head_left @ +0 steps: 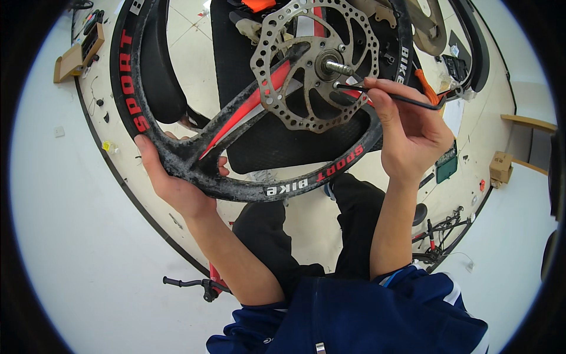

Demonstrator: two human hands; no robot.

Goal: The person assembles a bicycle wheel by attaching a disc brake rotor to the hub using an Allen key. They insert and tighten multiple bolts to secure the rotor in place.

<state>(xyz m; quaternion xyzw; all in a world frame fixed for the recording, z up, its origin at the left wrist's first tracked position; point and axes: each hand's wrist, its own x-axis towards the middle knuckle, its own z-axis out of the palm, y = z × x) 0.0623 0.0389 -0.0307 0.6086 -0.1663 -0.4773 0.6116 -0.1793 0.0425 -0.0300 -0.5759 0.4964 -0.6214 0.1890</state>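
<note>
A small black bicycle wheel (236,187) with red and silver spokes lies tilted before me, its brake disc rotor (309,62) facing up. From the hub rises a threaded axle (341,68). My left hand (180,192) is closed round the rim at the near left, thumb on top and fingertips showing past a spoke. Between the thumb and fingers of my right hand (415,133) is a black hex key (392,94). The key's long end reaches a rotor bolt beside the axle; I cannot tell whether it sits in the bolt head.
Under the wheel is a black padded surface (250,147). An orange-handled tool (425,85) lies beyond my right hand. Open cardboard box (82,56) stands far left, green case (447,169) at right. A bike frame (433,239) and handlebar (191,284) lie near my sides.
</note>
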